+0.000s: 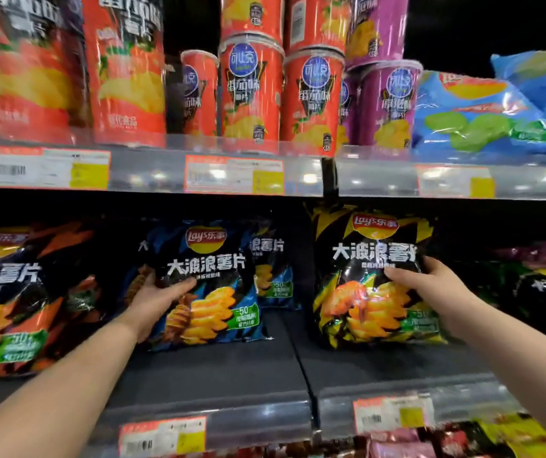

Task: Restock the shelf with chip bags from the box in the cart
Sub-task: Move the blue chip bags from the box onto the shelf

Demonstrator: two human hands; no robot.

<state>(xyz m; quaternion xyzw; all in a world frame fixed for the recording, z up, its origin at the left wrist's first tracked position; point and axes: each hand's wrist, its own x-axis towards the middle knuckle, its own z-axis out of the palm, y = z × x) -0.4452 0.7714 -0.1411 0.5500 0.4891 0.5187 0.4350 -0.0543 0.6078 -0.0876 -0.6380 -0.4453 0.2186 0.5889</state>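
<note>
My left hand (159,300) grips the left side of a black-and-blue chip bag (212,285) that stands upright on the dark middle shelf (218,368). My right hand (430,285) grips the right side of a black-and-yellow chip bag (367,282), upright on the same shelf, right of the divider seam. A second blue bag (273,269) stands behind the first. The cart and the box are out of view.
Black-and-orange bags (17,299) fill the shelf at the left, dark bags (535,282) sit at the right. The upper shelf holds red and purple chip canisters (251,90) and blue bags (483,114). Price tags (162,438) line the shelf edges. More packets (446,441) lie below.
</note>
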